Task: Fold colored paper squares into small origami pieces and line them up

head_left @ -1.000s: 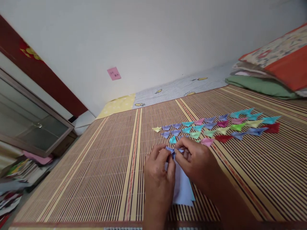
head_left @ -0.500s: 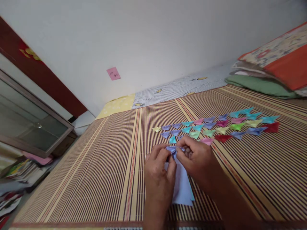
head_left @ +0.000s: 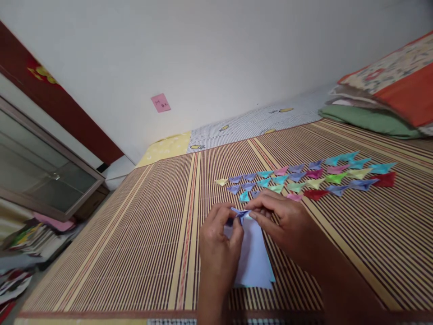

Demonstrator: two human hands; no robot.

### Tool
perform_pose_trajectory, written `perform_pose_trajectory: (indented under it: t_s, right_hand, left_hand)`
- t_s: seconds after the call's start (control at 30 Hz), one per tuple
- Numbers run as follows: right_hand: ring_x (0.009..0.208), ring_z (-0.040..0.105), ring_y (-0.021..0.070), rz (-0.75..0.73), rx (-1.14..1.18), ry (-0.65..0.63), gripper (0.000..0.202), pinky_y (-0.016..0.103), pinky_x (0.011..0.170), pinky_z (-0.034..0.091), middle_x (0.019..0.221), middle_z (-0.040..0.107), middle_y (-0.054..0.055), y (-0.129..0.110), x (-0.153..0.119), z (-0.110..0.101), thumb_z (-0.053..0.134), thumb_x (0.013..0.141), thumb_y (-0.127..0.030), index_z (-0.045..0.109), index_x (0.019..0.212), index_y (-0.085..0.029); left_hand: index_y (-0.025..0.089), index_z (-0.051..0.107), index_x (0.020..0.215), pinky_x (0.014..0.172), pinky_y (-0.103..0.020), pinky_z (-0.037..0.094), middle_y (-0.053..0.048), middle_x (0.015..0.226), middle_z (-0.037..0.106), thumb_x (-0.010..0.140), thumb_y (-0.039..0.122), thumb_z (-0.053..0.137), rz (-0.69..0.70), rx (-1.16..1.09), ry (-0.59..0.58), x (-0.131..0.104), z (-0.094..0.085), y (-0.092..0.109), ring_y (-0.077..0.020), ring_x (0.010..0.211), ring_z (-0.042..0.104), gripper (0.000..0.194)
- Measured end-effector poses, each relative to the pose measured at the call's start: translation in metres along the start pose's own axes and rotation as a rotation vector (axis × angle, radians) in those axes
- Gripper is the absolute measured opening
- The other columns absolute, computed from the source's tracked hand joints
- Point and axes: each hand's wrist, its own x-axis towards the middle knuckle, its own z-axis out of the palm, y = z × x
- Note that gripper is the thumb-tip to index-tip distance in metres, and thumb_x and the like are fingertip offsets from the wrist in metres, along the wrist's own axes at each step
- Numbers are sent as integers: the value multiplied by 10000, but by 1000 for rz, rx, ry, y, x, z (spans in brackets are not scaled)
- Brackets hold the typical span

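Folded blue paper piece [head_left: 242, 213]: probably light, crushable, wanting edge grips; left hand [head_left: 219, 239] and right hand [head_left: 282, 220] are pinching opposite ends.

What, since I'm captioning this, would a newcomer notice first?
Probably rows of colorful folded papers on the striped mat, right of center. Nearer, the left hand and right hand pinch a small blue paper above pale sheets. Upper right, orange-trimmed bedding stands out.

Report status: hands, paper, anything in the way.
Left hand and right hand pinching folded blue paper. Paper stack beneath, on striped mat. Rows of paper shapes just beyond; nothing blocks the hands.
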Motion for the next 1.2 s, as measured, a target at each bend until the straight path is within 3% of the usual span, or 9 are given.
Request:
perform_pose_trajectory:
  t_s: [0.3,0.53,0.73,0.83,0.97,1.1,1.17,1.2]
  right_hand:
    - [790,570,184,-42,-42,-28,193,331,716,406,818,594,18,1,-2,0,503,948,-100,600,809,-191]
    - [806,573,186,-48,-74,-36,183,321,714,402,841,594,25,1,-1,1,487,942,-100,582,817,-194]
    - [780,583,186,-64,-115,-8,189,323,703,401,834,600,27,4,-3,1,483,949,-126,593,814,-199]
    - [773,584,188,-58,-141,18,195,327,702,401,836,602,30,7,-3,1,478,964,-140,602,826,-200]
    - [775,590,197,-66,-188,23,204,332,696,410,834,610,36,8,-3,5,473,977,-162,615,835,-199]
    - [759,600,192,-75,-187,31,196,326,682,437,825,621,36,10,-1,4,488,963,-152,624,829,-200]
    - [779,617,193,-86,-183,94,189,327,708,462,825,634,37,14,-1,-4,500,956,-144,628,831,-203]
    - [799,629,197,-85,-197,168,179,331,731,475,830,642,39,17,-2,-10,509,956,-150,631,837,-205]
  left_hand:
    - [199,653,833,764,-299,481,-29,1004,701,853,-24,607,23,-57,-35,1,-4,0,-170,905,632,229]
    - [219,658,850,756,-304,457,-10,1009,712,864,9,611,-48,-83,-72,0,-3,-1,-163,879,624,216]
    - [273,678,1089,808,-322,483,-15,1123,714,885,97,627,-94,-180,-103,0,-9,0,-187,986,647,274]
    - [282,664,1181,838,-338,503,-40,1179,708,944,225,613,-207,-298,-62,0,-15,-5,-201,1006,661,250]
    - [241,676,1131,772,-326,516,-70,1116,728,955,370,626,-356,-389,8,2,-16,-15,-203,904,680,224]
    - [210,701,1047,734,-308,519,-62,973,743,916,420,680,-396,-463,-60,3,-17,-24,-201,838,701,248]
    - [200,706,1020,715,-295,517,-59,951,748,894,421,711,-404,-495,-36,4,-20,-30,-197,816,715,255]
    - [197,704,1017,700,-287,512,-63,985,752,889,421,716,-405,-500,31,4,-23,-33,-190,803,718,258]
